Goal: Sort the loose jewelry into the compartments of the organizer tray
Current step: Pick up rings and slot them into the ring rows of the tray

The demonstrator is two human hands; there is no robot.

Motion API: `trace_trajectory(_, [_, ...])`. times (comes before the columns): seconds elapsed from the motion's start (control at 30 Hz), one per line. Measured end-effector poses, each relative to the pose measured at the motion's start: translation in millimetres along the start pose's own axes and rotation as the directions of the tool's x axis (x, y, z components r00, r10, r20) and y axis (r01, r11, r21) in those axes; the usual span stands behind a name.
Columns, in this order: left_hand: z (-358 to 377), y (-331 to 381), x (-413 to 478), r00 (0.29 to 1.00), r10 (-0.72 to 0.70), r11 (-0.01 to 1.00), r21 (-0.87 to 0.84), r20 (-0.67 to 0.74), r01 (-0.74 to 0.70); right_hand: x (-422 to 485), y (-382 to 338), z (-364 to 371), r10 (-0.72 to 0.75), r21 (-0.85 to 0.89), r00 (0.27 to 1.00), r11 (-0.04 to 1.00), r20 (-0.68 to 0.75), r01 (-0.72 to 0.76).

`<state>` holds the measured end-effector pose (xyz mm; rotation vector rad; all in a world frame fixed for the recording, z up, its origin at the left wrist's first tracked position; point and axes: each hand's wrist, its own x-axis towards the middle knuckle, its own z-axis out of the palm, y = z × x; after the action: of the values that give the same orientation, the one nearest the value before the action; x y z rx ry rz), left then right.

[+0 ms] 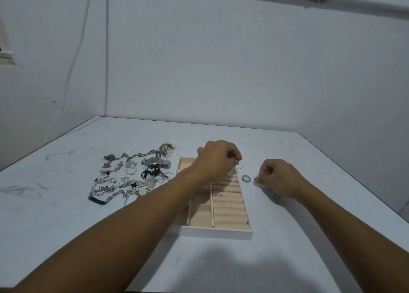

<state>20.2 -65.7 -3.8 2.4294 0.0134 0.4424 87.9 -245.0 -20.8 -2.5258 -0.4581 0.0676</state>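
A white organizer tray (215, 233) with beige padded compartments lies in the middle of the table. Rings sit in its ring-roll slots (230, 185) on the right side. My left hand (218, 157) hovers over the tray's far end, pinching a thin silver hoop (239, 164). My right hand (278, 177) rests on the table right of the tray, fingers curled with a small pale item at the fingertips that I cannot make out. A patterned silver ring (245, 178) lies on the table between my hands. Another ring (277, 195) peeks out under my right wrist.
A pile of loose jewelry (124, 179) spreads left of the tray: chains, pearl strands, a wristwatch (156, 161), a black bar bracelet (97, 200), shell-shaped pieces. The table's right edge (354, 177) runs close to my right hand. Walls stand behind.
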Motion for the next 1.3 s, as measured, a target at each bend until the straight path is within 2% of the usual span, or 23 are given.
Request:
trace_trajectory(0.17, [-12.8,-8.9,-12.4,0.998,-0.049,0.994,-0.098,-0.039,0.045,-12.0,-13.5,-12.4,-0.133,0.162,0.991,0.977,-0.027,0.136])
trace_trajectory(0.5, [-27.6,-23.3,-42.1,0.998,-0.031,0.997,-0.078,-0.052,0.027,-39.3,-33.4,-5.8,-0.203,0.262,0.977,0.948,0.059,0.181])
trace_trajectory(0.73, [-22.7,-20.4,-55.8,0.999,-0.046,0.996,-0.073,-0.026,0.043,-48.4,-39.6,1.3,-0.239,0.211,0.970,0.951,0.048,0.224])
trace_trajectory(0.9, [-17.8,-18.2,-58.4,1.000,-0.012,1.000,-0.028,0.005,0.012,-50.9,-37.1,2.5,-0.262,0.142,0.965,0.956,0.017,0.257])
trace_trajectory(1.2, [-12.2,-15.6,-59.3,1.000,0.010,1.000,-0.004,0.016,-0.010,-56.3,-37.2,-0.6,-0.280,0.114,0.960,0.954,0.000,0.278])
trace_trajectory(1.3, [-8.5,-15.9,-58.3,0.999,0.039,0.998,0.055,0.022,-0.040,-58.1,-36.6,2.6,-0.286,0.105,0.958,0.953,0.004,0.284])
